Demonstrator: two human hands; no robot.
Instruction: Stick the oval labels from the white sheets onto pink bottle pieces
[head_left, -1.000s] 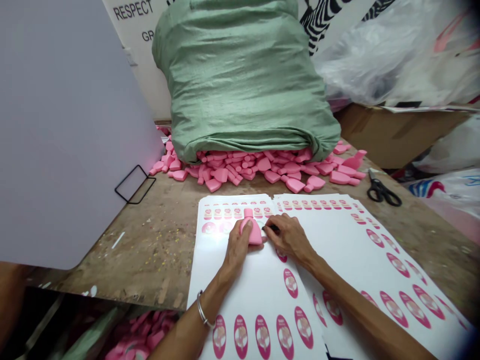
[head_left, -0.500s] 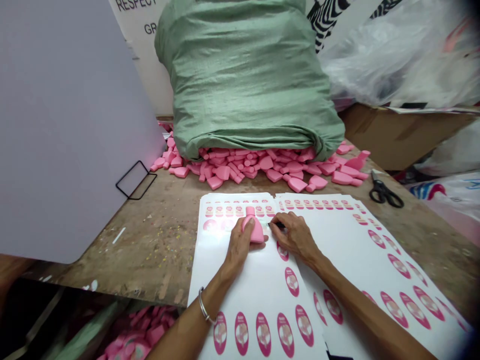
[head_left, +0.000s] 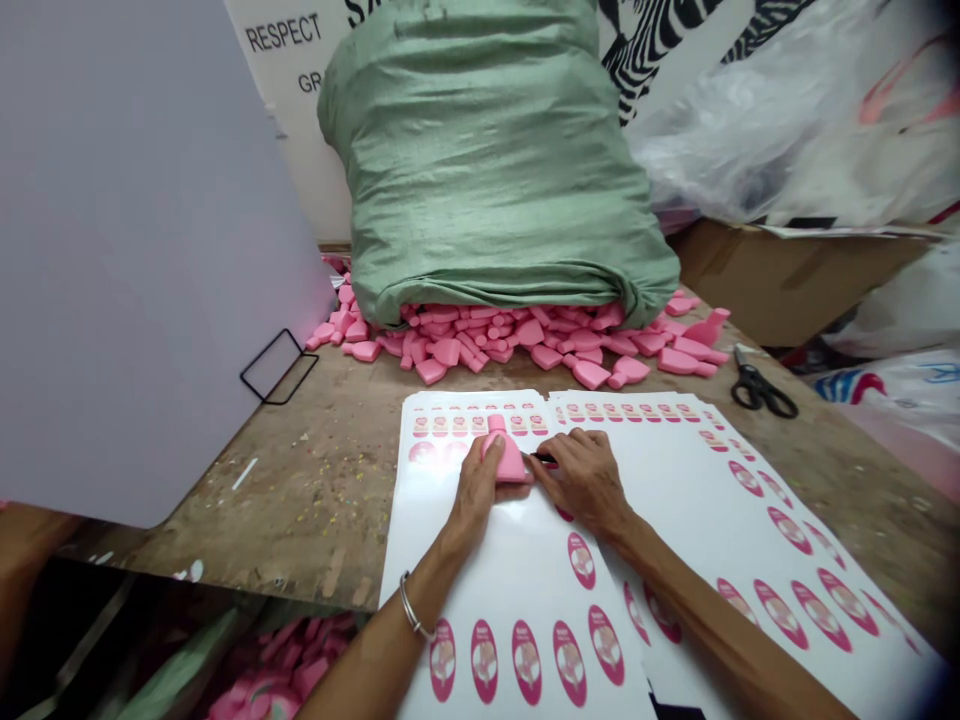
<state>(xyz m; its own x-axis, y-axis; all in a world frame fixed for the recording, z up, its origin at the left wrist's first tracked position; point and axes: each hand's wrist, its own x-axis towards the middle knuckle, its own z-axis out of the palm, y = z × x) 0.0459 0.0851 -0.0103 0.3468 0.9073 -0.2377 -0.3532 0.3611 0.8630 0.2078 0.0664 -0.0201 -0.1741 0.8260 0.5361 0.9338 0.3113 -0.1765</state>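
Note:
A pink bottle [head_left: 507, 460] lies in my left hand [head_left: 477, 484], with the thumb across its front and the neck pointing away from me. My right hand [head_left: 585, 474] pinches a thin dark tool [head_left: 544, 458], its tip close to the bottle's right edge. Both hands are over a white sticker sheet [head_left: 480, 560] that carries pink oval labels and a row of small labels along its far edge. A second sticker sheet [head_left: 660, 480] lies to the right, partly under my right forearm.
Many pink bottles [head_left: 529, 335] are heaped below a large green sack [head_left: 495, 160]. Black scissors [head_left: 763, 390] lie at the right. A pale panel [head_left: 150, 250] and a black wire frame [head_left: 279, 368] stand at the left. Beyond the table's right side is a cardboard box [head_left: 750, 280].
My right hand has moved slightly left, bringing the dark tool's tip nearer the bottle. My left hand still holds the bottle. The camera view has shifted a little.

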